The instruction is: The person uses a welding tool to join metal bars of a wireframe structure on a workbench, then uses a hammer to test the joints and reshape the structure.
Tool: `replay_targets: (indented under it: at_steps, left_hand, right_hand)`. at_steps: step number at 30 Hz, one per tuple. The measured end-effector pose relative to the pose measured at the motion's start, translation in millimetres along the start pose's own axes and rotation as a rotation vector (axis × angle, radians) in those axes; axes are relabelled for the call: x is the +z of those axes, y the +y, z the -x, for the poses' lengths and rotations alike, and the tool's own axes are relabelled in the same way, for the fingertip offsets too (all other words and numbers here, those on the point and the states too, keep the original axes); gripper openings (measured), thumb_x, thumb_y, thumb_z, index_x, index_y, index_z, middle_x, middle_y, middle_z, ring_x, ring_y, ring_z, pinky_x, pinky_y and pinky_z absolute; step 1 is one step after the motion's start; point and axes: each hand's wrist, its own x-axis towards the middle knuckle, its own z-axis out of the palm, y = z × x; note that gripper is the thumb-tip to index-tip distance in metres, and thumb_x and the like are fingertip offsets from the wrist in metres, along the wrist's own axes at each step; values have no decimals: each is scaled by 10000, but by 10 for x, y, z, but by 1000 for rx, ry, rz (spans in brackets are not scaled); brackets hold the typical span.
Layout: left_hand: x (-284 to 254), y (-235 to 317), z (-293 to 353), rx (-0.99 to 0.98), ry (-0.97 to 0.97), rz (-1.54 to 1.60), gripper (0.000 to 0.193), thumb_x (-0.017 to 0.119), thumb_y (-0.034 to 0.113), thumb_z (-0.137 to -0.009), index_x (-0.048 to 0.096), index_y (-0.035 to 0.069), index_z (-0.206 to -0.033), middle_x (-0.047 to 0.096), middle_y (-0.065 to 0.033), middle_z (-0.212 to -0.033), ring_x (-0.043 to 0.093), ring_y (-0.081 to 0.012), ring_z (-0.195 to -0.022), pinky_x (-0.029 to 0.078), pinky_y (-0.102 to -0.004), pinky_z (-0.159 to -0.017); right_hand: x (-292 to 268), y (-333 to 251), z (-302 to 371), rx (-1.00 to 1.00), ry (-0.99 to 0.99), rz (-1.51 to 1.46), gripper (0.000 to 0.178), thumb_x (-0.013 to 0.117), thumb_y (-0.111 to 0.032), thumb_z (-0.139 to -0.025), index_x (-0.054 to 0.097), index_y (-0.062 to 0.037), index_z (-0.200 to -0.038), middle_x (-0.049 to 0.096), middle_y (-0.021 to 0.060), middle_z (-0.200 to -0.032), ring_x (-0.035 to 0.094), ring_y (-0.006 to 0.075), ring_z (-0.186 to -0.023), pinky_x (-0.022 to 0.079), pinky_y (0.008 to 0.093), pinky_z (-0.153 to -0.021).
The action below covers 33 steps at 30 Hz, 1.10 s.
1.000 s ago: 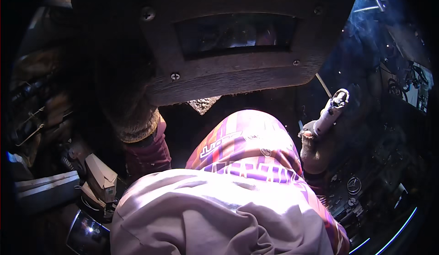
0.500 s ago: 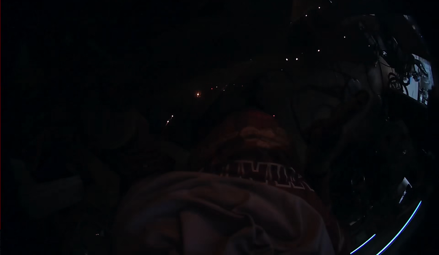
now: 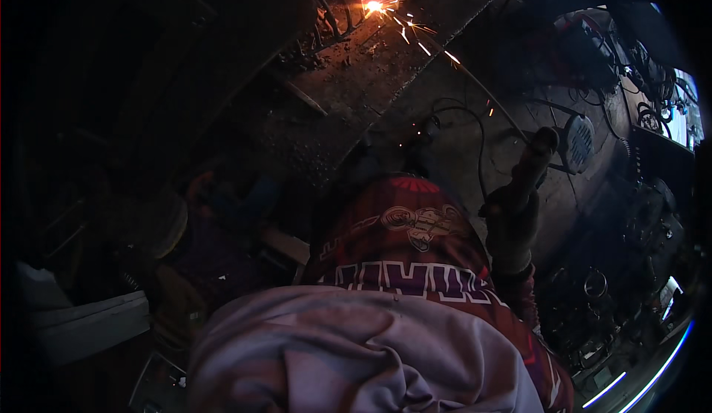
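Observation:
My right hand (image 3: 513, 220), in a dark glove, is closed around the handle of a welding electrode holder (image 3: 544, 144). From the holder a long thin welding rod (image 3: 489, 90) slants up and left. Its far end meets a bright orange arc (image 3: 374, 7), throwing sparks down and right. The arc burns beside curved dark metal bars (image 3: 337, 5) on a rusty, debris-strewn metal surface (image 3: 371, 64). I cannot see my left hand.
Dark cable (image 3: 482, 146) loops across the floor left of the glove. Beyond the holder lies a round slotted disc (image 3: 579, 144). A pale block (image 3: 93, 324) sits at lower left; cluttered dark equipment (image 3: 630, 228) fills the right side.
The scene was almost black; now a bright arc and sparks burn at the far end of the rod, lighting the metal, the floor and my gloved right hand.

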Motion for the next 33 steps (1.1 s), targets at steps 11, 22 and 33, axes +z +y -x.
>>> replay_targets:
  at_steps: [11,22,33]
  left_hand:
    - [-9,1,-39,-7,6,19,512,679,147,-878,522,2,-1344,587,-190,-1281,598,-288,-1134,481,-439,-1012]
    - [-14,-165,-54,41,34,-68,616,655,214,-904,424,-17,-1427,510,-207,-1384,554,-308,-1191,432,-457,-1057]
    - [763,-260,272,3,-142,-87,605,635,123,-867,424,-13,-1417,502,-199,-1402,541,-297,-1248,430,-444,-1074]
  right_hand:
    - [29,30,-63,-6,-40,63,522,671,-214,-909,417,24,-1298,632,98,-913,641,175,-732,530,309,-634]
    - [19,9,-115,-47,-30,116,489,685,-245,-910,436,14,-1242,629,76,-875,618,147,-707,509,293,-631]
    - [79,-71,-167,3,16,-202,439,720,-247,-873,477,14,-1128,624,70,-868,620,129,-723,517,277,-647]
